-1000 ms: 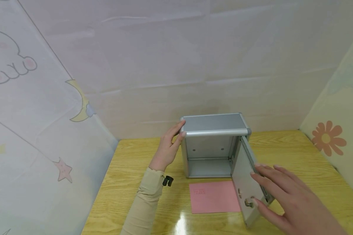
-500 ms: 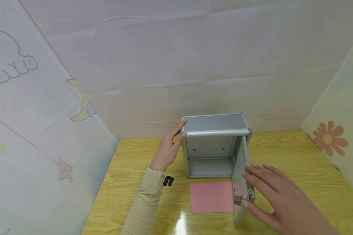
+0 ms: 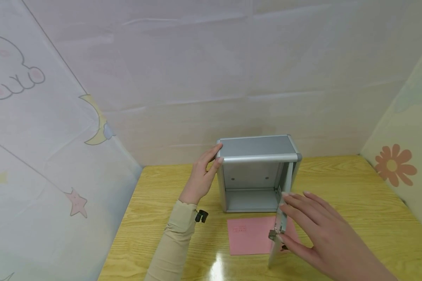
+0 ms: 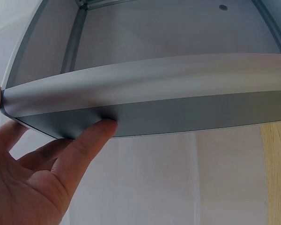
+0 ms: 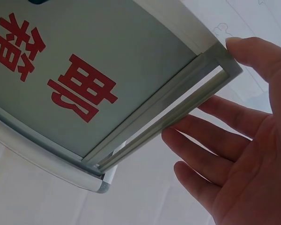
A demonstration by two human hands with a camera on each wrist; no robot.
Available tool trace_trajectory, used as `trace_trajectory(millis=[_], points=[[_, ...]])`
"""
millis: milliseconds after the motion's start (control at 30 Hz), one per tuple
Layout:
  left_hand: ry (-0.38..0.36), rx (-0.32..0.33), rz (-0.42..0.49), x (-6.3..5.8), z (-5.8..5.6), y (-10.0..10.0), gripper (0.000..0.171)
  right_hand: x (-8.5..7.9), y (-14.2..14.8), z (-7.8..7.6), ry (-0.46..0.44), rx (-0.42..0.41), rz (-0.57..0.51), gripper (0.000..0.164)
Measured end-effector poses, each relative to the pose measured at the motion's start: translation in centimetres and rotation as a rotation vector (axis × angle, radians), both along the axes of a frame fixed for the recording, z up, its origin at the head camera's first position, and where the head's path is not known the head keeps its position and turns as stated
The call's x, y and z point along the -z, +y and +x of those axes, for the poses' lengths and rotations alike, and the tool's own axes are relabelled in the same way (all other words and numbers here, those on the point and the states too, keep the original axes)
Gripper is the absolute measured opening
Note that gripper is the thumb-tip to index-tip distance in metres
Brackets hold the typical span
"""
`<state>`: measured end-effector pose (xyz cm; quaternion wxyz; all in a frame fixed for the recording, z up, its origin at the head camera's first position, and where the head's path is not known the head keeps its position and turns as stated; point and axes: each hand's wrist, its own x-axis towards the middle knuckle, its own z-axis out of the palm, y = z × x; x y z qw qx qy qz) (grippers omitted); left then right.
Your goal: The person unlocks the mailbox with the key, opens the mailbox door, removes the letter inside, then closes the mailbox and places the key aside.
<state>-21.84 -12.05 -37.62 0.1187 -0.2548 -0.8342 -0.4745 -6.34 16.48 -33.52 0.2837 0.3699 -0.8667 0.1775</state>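
A grey metal mailbox (image 3: 256,146) stands on the wooden table with its front uncovered and its compartment visible. My left hand (image 3: 198,176) grips the top left corner; in the left wrist view one finger lies on its top panel (image 4: 192,115). The mailbox door (image 3: 279,222) stands swung out from the right side, nearly edge-on in the head view, with a small lock catch (image 3: 272,234). My right hand (image 3: 320,230) holds its upper outer corner between thumb and fingers. Red characters (image 5: 82,86) and a long slot mark the door's outside in the right wrist view.
A pink envelope (image 3: 249,236) with small red print lies flat before the mailbox, partly hidden by the door. The wooden table (image 3: 172,238) extends on both sides. Printed cloth walls (image 3: 197,78) stand close behind and at the sides.
The door has swung leftward from wide open to nearly edge-on, and my right hand has moved left with it. My left hand stays on the mailbox corner.
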Motion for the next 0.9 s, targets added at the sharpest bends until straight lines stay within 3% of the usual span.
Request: trace_trajectory(millis=[333,567,900], points=[[0.001,0.007,0.002,0.0,-0.1,0.0,0.049,0.5,-1.1,-0.7,0.082,-0.031,-0.066,0.055],[-0.002,0.008,0.004,-0.1,0.0,0.0,0.049,0.7,-1.8,-0.9,0.064,0.02,-0.027,0.057],[-0.004,0.011,0.009,-0.1,0.0,0.1,0.049,1.1,-3.0,-1.4,0.089,0.062,-0.054,0.059]])
